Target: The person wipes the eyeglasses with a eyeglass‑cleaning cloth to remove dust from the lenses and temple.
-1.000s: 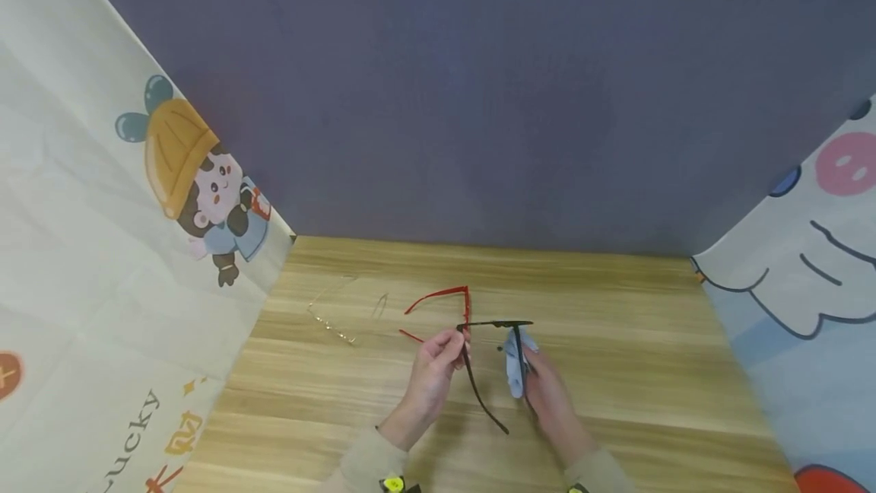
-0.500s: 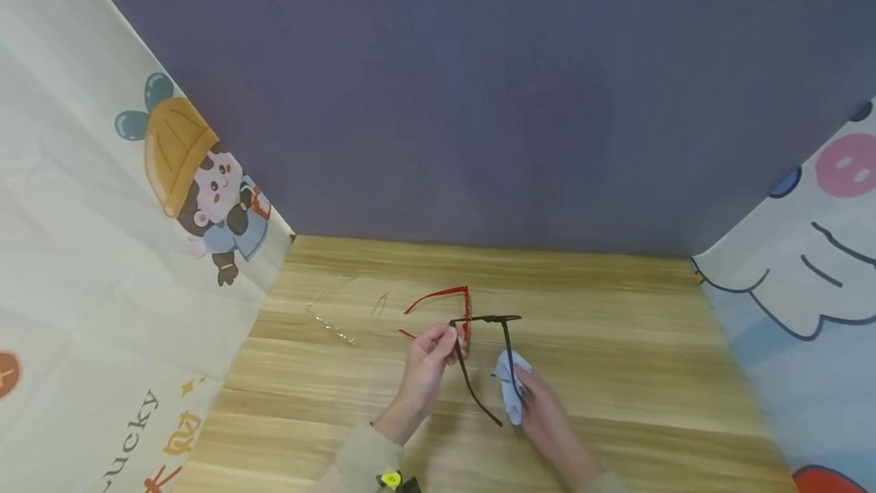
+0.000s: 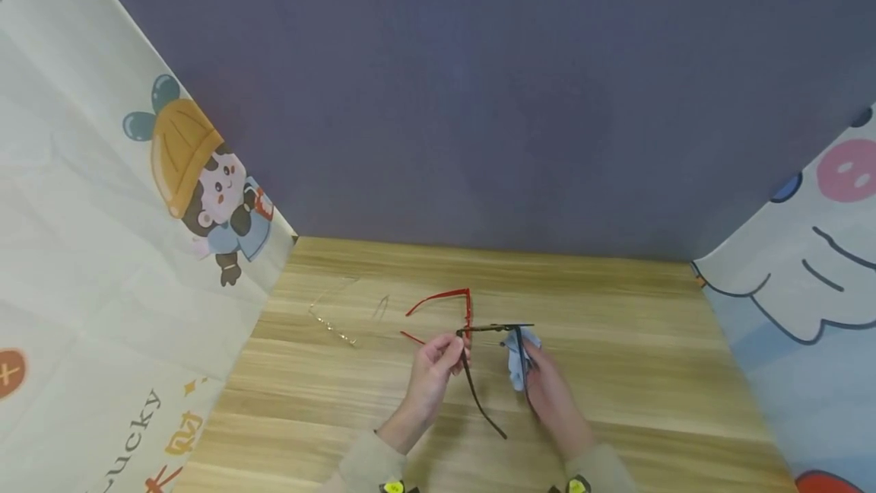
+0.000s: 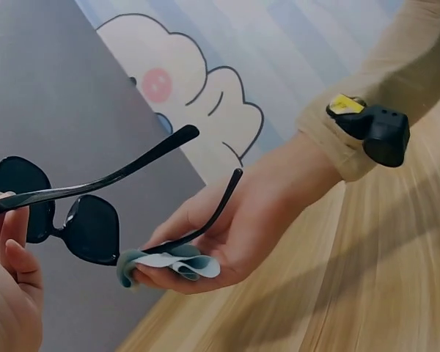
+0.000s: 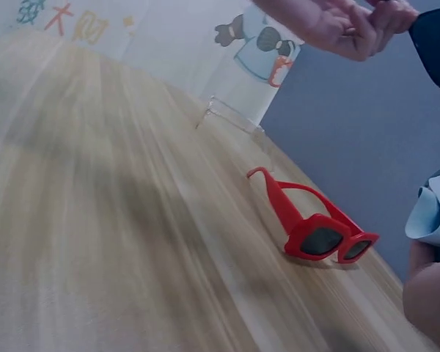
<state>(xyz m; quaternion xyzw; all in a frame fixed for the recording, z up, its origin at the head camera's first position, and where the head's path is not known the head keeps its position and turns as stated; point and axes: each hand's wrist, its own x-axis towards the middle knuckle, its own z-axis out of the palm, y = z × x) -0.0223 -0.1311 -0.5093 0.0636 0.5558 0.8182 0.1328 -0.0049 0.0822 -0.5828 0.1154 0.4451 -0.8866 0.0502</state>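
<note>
Black sunglasses (image 4: 94, 229) are held up above the table with both arms unfolded toward the person. My left hand (image 3: 427, 383) pinches them at the left hinge. In my right hand (image 3: 553, 405) is a crumpled light blue cloth (image 4: 180, 262), gripped around the right arm close to the frame's corner. Dark lenses face away, partly covered by the left fingers in the left wrist view. Red sunglasses (image 5: 323, 238) lie on the table behind the left hand, arms unfolded.
Farther left on the wooden table (image 3: 650, 341) lie thin gold-rimmed glasses (image 3: 331, 328), faint against the wood. A dark grey panel (image 3: 479, 97) closes off the back. Cartoon-printed sheets flank the left side (image 3: 82, 249) and right side (image 3: 807, 280).
Half a second ago the cloth was lower along the right arm; my right hand has moved up and away to the frame's corner. The sunglasses have shifted slightly right. The red pair stays put.
</note>
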